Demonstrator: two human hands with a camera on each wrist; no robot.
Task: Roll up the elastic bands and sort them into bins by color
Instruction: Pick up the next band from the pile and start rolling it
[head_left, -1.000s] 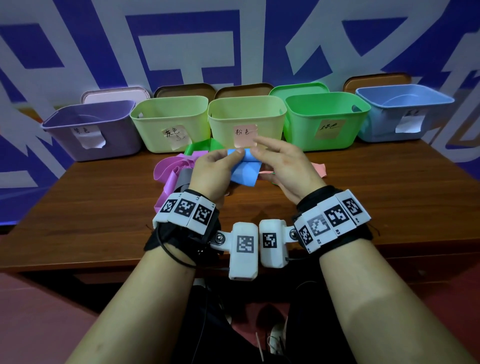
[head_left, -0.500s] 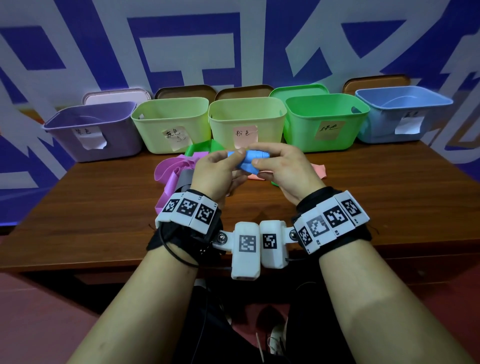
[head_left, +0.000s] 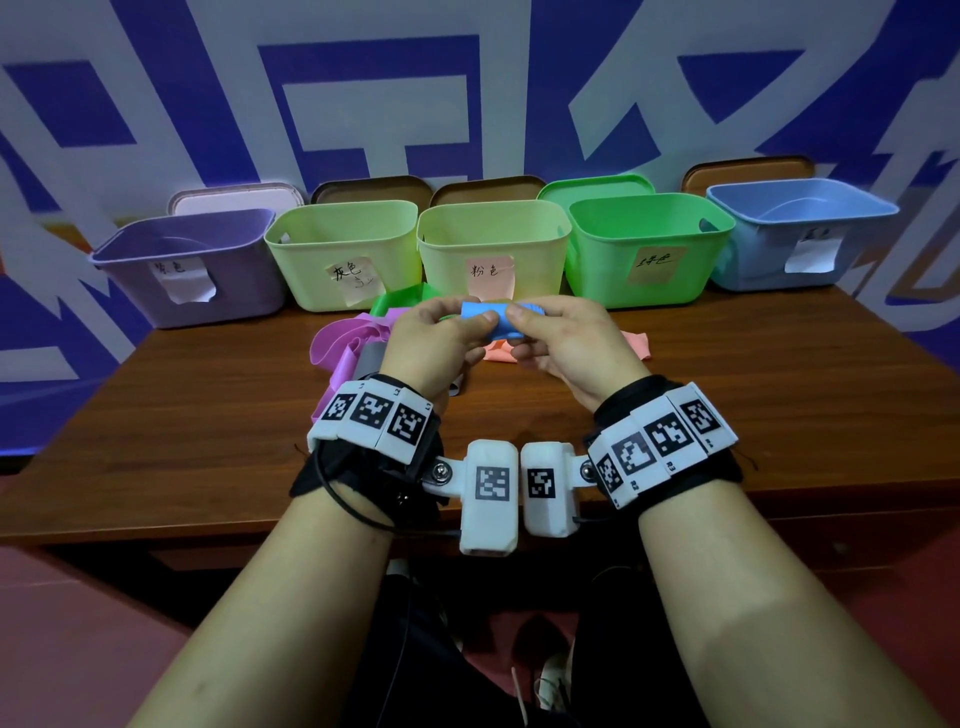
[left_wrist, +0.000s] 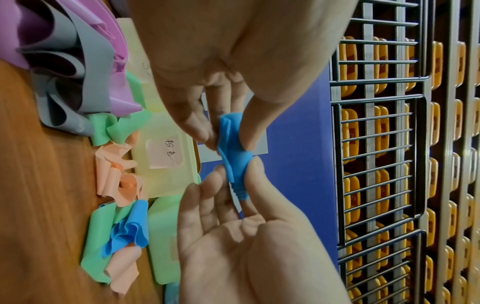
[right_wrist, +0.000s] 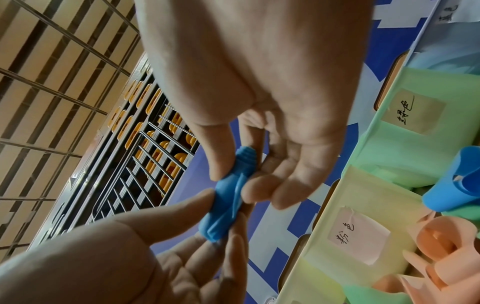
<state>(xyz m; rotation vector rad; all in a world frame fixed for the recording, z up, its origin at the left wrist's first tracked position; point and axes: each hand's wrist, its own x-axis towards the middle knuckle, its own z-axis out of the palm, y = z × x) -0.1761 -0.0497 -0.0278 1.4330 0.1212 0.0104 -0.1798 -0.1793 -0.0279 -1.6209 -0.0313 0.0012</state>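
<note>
Brown wooden surface (head_left: 727, 405), blue-white wall behind. Blue band (head_left: 498, 318), nearly fully rolled, is pinched at each end by left hand (head_left: 434, 345) and right hand (head_left: 569, 345), held above the surface. Unrolled bands (head_left: 343, 345) are heaped just beyond. Step judged: rolling nearly finished. Next: roll to be kept tight, carried to blue bin (head_left: 800, 234) far right.
</note>
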